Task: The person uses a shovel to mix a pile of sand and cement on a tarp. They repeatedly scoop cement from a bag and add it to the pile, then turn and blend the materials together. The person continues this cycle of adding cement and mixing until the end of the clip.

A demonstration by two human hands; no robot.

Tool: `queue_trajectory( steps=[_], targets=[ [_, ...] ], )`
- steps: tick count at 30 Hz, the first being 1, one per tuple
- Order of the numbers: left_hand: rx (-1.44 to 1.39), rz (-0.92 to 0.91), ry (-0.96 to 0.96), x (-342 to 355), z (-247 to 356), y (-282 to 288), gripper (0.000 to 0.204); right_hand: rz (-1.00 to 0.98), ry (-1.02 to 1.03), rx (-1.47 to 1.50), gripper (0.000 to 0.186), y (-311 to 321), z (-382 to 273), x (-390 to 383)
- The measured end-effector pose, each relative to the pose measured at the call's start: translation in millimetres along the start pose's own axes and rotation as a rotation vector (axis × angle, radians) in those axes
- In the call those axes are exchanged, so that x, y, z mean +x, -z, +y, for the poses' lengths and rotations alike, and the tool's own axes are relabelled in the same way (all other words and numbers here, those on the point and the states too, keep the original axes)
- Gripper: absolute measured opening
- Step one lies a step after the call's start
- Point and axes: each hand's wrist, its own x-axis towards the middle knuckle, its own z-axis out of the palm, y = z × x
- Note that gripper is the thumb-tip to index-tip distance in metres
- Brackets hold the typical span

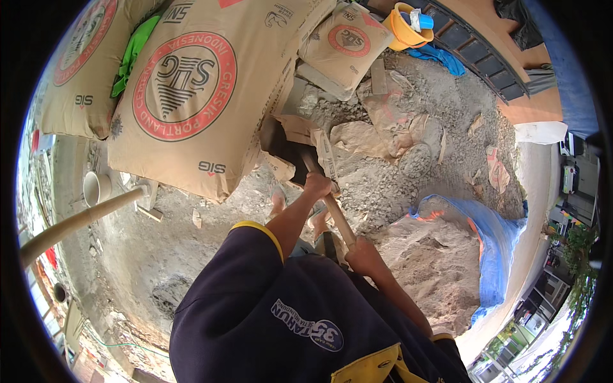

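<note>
Both of my hands are closed around the wooden handle of a shovel (pixel 341 223), which slants up and to the left. My left hand (pixel 317 185) grips it higher up, close to the head. Lower down and to the right, my right hand (pixel 363 256) holds the handle near my body. The shovel's head reaches into a torn brown paper bag (pixel 324 153), whose ragged flaps stand open around it. Its blade is dark and mostly hidden there. A large full cement sack (pixel 185 96) lies just left of the torn bag.
Another full sack (pixel 80 70) lies far left, and a smaller one (pixel 348 45) beyond. A yellow bucket (pixel 402 35) stands at the back. Sand (pixel 434 262) sits on a blue tarp (pixel 501 255) at right. Rubble and torn paper (pixel 364 139) cover the ground; a bamboo pole (pixel 83 223) juts in left.
</note>
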Motion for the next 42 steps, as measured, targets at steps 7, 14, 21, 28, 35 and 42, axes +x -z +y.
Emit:
queue_trajectory(
  steps=[7, 14, 21, 28, 35, 42],
  targets=[
    [-0.154, 0.526, -0.642, -98, 21, 137, 0.032, 0.046, 0.106, -0.035, 0.048, 85, -58, -38],
    [-0.315, 0.249, -0.934, -105, 70, 196, 0.024, 0.109, 0.157, 0.531, 0.042, 124, -79, -96],
    [-0.69, 0.252, -0.856, -101, 64, 239, 0.013, 0.767, 0.094, 1.188, 0.028, 69, 29, -165],
    [-0.629, 0.347, -0.79, -131, 73, 287, 0.015, 0.937, -0.205, 1.502, 0.024, -95, 104, -202],
    [-0.832, 0.281, -0.802, -121, 65, 318, 0.017, 1.155, -0.452, 1.801, 0.026, -299, 111, -255],
    [-0.796, 0.22, -0.864, -145, 99, 344, 0.007, 1.25, -0.952, 2.098, 0.024, -538, 24, -326]
  ],
)
